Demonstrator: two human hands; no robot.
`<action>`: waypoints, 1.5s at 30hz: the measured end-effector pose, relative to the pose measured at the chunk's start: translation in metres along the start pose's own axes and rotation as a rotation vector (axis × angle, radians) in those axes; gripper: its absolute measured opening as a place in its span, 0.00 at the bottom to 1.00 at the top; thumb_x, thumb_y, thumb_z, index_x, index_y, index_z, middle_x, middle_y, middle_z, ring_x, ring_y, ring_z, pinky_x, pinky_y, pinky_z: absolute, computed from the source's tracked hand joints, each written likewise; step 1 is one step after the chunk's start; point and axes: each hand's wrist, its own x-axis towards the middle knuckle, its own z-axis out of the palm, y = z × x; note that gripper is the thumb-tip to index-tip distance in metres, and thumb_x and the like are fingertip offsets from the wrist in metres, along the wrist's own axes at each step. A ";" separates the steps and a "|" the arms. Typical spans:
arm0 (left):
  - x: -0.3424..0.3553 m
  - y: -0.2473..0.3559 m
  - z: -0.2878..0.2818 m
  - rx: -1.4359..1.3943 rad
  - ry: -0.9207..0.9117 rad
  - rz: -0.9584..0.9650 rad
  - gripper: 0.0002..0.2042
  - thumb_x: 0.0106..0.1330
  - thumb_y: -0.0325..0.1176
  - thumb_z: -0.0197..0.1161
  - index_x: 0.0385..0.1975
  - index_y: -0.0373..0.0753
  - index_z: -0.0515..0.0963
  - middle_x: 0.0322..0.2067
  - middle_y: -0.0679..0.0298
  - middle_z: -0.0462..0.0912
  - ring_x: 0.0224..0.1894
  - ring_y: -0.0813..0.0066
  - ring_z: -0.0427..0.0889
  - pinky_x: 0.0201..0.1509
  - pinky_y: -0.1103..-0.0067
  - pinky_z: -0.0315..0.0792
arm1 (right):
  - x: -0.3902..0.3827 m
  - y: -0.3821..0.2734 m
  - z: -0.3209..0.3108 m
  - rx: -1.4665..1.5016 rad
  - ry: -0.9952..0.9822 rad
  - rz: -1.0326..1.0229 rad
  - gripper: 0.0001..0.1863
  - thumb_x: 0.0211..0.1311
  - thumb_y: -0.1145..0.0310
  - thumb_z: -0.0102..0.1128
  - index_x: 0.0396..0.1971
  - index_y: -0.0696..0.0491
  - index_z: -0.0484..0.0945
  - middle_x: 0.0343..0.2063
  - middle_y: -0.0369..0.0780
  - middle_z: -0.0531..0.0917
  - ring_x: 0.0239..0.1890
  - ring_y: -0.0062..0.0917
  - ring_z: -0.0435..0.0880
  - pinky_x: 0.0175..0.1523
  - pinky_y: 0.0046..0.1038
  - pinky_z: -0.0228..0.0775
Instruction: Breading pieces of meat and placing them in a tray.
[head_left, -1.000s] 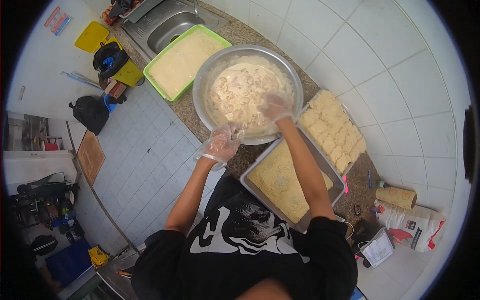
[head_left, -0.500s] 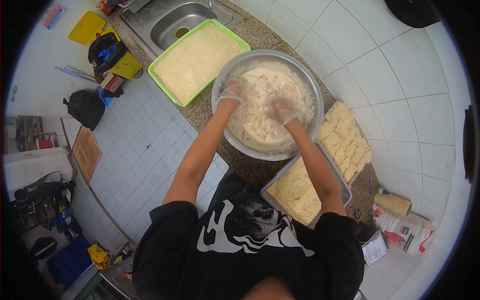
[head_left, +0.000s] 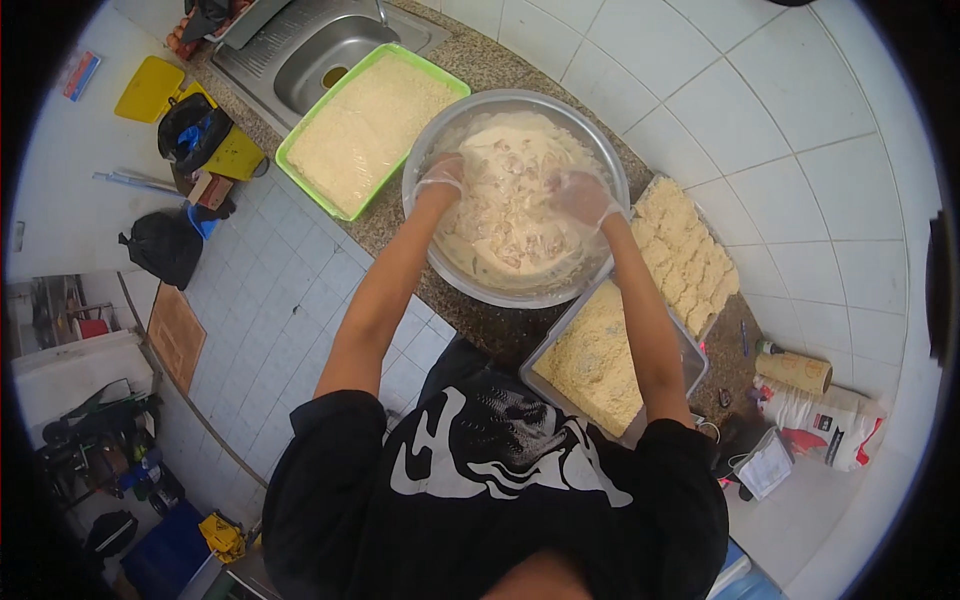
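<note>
A large round metal bowl [head_left: 612, 160] stands on the counter in front of me. It holds a pale, floury mix [head_left: 515, 215] with pinkish lumps that look like pieces of raw meat, coated over. My left hand [head_left: 447, 172], in a clear plastic glove, reaches in at the bowl's left side, its fingers sunk down by the inner wall and hidden. On the right side of the mix is my right hand [head_left: 582, 197], gloved the same way and smeared by motion. Whether either hand grips any of the lumps does not show.
Left of the bowl, a green tray [head_left: 290, 165] of pale crumbs lies beside a steel sink [head_left: 345, 65]. A grey tub [head_left: 535, 378] of yellowish crumbs is under my right forearm. Behind it, another tray holds clumped crumbs [head_left: 685, 250] against the tiled wall [head_left: 800, 190].
My right hand has shifted right, toward the bowl's right wall. The left hand stays at the left side. The mix's surface looks rearranged, with more lumps showing. The whole view has shifted slightly.
</note>
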 end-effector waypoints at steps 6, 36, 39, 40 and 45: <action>-0.024 -0.021 -0.005 0.056 0.195 -0.059 0.12 0.57 0.33 0.60 0.36 0.32 0.80 0.39 0.44 0.80 0.44 0.49 0.80 0.50 0.65 0.72 | 0.002 -0.014 0.032 0.145 0.188 0.236 0.25 0.61 0.47 0.52 0.52 0.48 0.74 0.52 0.45 0.76 0.58 0.36 0.72 0.61 0.34 0.61; -0.078 0.092 -0.126 -0.091 0.149 -0.008 0.13 0.49 0.41 0.64 0.28 0.38 0.81 0.29 0.49 0.82 0.34 0.53 0.82 0.41 0.68 0.75 | -0.041 -0.023 -0.053 -0.084 0.170 0.236 0.24 0.51 0.48 0.62 0.40 0.51 0.81 0.42 0.46 0.82 0.48 0.38 0.79 0.54 0.36 0.69; -0.095 0.124 -0.137 -0.020 0.144 0.064 0.14 0.50 0.40 0.64 0.32 0.38 0.81 0.26 0.51 0.83 0.31 0.57 0.83 0.38 0.68 0.75 | -0.085 -0.017 -0.083 0.043 0.250 0.236 0.23 0.48 0.52 0.66 0.40 0.52 0.80 0.39 0.46 0.82 0.47 0.40 0.78 0.53 0.36 0.68; -0.108 0.148 -0.148 -0.035 0.119 0.086 0.15 0.50 0.40 0.64 0.33 0.38 0.81 0.26 0.51 0.82 0.30 0.58 0.82 0.38 0.68 0.75 | -0.114 -0.020 -0.108 0.036 0.202 0.198 0.22 0.48 0.53 0.67 0.39 0.52 0.80 0.37 0.46 0.82 0.46 0.40 0.78 0.52 0.36 0.69; -0.173 0.243 -0.151 -0.246 -0.127 0.237 0.16 0.51 0.42 0.64 0.36 0.38 0.80 0.29 0.51 0.82 0.32 0.58 0.82 0.39 0.67 0.73 | -0.256 -0.021 -0.132 0.071 0.285 0.127 0.22 0.48 0.54 0.65 0.41 0.53 0.79 0.37 0.45 0.81 0.46 0.39 0.78 0.53 0.36 0.68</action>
